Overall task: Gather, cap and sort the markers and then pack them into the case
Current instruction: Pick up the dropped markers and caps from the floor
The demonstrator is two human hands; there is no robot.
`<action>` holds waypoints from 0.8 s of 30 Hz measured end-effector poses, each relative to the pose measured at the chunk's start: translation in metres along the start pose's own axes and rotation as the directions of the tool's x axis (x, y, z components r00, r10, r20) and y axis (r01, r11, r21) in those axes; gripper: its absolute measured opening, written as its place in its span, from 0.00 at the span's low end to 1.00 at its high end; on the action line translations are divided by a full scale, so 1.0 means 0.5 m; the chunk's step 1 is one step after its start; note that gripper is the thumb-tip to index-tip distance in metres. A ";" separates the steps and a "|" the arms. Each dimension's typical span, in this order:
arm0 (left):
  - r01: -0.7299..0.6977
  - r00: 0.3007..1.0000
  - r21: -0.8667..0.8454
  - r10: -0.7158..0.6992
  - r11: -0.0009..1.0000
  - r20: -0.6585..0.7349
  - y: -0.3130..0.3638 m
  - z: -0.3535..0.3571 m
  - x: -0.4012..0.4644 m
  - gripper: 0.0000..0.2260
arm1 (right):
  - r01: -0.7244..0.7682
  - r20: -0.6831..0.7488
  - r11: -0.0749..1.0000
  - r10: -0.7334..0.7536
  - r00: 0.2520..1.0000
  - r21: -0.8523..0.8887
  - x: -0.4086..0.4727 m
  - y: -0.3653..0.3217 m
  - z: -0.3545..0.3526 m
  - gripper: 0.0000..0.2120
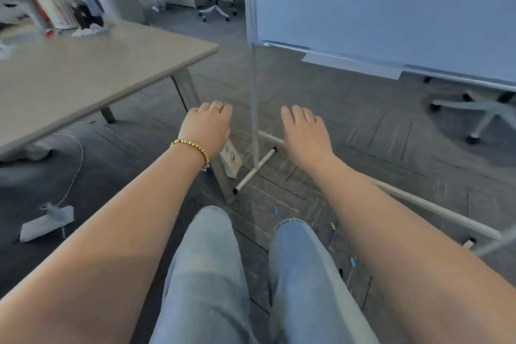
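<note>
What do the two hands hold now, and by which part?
Nothing. The left hand and the right hand are both empty, held out above the floor.

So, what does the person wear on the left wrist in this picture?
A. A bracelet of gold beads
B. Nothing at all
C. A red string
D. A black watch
A: a bracelet of gold beads circles the wrist just behind the left hand, which is raised above the carpet and holds nothing.
</note>
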State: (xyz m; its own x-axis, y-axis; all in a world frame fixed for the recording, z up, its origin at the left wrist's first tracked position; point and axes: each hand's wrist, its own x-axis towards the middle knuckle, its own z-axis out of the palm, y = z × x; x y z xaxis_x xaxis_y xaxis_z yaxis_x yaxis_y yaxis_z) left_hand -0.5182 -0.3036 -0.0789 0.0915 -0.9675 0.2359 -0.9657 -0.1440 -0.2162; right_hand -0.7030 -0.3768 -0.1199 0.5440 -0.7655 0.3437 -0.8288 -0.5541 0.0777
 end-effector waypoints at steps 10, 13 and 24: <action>-0.279 0.907 -0.052 0.281 0.959 0.312 0.192 0.407 0.214 0.18 | -0.019 0.338 0.991 0.063 0.939 -0.131 -0.016 0.204 0.380 0.32; -0.333 0.847 -0.077 0.335 0.940 0.412 0.236 0.564 0.245 0.22 | 0.073 0.500 0.988 0.006 0.866 -0.139 -0.036 0.242 0.527 0.40; -0.454 0.583 -0.144 0.415 0.879 0.698 0.389 1.039 0.272 0.39 | 0.171 0.753 0.984 -0.147 0.641 0.047 -0.089 0.271 0.979 0.43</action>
State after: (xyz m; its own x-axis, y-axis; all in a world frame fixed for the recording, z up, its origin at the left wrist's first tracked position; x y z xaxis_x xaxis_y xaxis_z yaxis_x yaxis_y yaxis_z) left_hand -0.5674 -0.5710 -0.5811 -0.1780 -0.7693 -0.6136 -0.9256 0.3425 -0.1609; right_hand -0.7753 -0.5780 -0.5825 0.5697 -0.6555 -0.4958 -0.7166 -0.6915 0.0909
